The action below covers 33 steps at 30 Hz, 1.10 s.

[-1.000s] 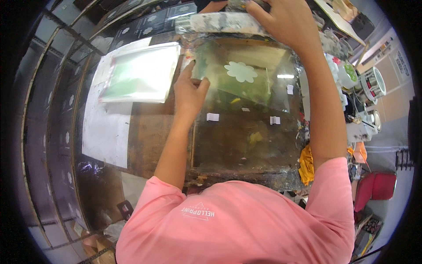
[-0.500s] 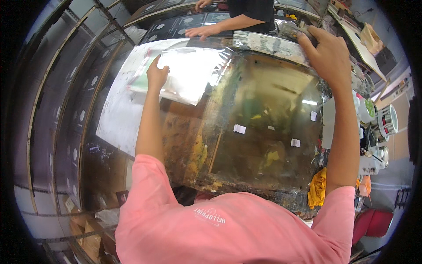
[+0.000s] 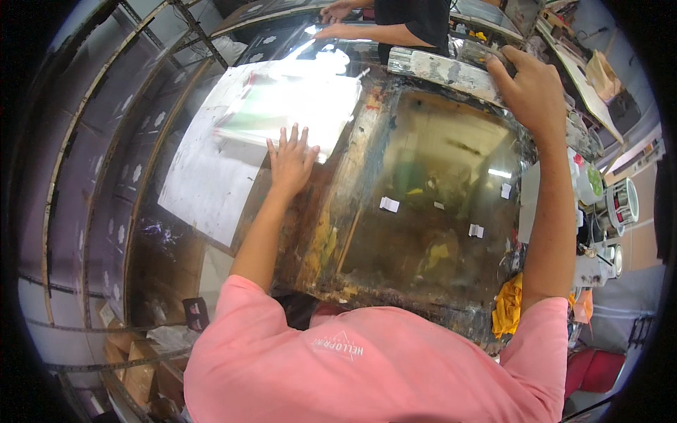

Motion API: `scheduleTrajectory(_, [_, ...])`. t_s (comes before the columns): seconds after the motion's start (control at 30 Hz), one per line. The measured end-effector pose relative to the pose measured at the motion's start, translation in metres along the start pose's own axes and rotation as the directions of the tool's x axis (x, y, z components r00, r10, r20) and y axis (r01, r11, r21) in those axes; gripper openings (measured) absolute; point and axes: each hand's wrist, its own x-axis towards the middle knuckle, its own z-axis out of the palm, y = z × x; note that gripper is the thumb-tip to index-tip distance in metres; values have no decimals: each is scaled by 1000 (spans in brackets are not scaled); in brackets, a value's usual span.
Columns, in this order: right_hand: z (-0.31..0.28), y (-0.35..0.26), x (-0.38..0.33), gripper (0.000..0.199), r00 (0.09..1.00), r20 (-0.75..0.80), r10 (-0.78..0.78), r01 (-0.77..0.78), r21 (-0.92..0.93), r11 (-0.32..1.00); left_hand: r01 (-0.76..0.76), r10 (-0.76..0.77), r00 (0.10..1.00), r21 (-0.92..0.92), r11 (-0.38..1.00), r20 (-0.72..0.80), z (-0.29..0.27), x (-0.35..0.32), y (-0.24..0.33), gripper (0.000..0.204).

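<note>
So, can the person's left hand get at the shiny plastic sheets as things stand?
Probably yes: the left hand is spread at the near edge of the shiny plastic sheets, and nothing visible stands between them.

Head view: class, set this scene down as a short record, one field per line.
Left hand: fingers spread, over the near edge of the glossy sheets
Right hand: at the paint-stained bar, grip unclear
Under the sheets: white paper
Brown panel: small white tabs on it
Near right: crumpled yellow cloth
Far side: co-worker's hands
</note>
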Motion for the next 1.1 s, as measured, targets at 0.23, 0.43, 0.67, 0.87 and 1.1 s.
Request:
scheduleTrajectory(0.23, [-2,-4,-16,56,998,51,25,-23,-36,999,34,-34,999,-3,999,-13,-3,18,-9,49])
scheduleTrajectory(0.43, [4,-6,-19,52,999,-46,-24,23,-25,999,3,-15,998,-165,986,-69,-43,54,-13,47])
scheduleTrajectory(0.67, [-7,-9,-12,55,997,78,3,0,-29,1000,-248,263,961,-144,958,90,-41,32,113,45])
scheduleTrajectory(0.87, [-13,-13,-6,49,997,41,58,-59,21,998,-506,565,822,-364,782,73,31,-33,246,95])
scheduleTrajectory(1.1, [-9,-8,1,52,996,68,58,-62,44,997,-556,614,783,-334,761,95,51,-70,334,131])
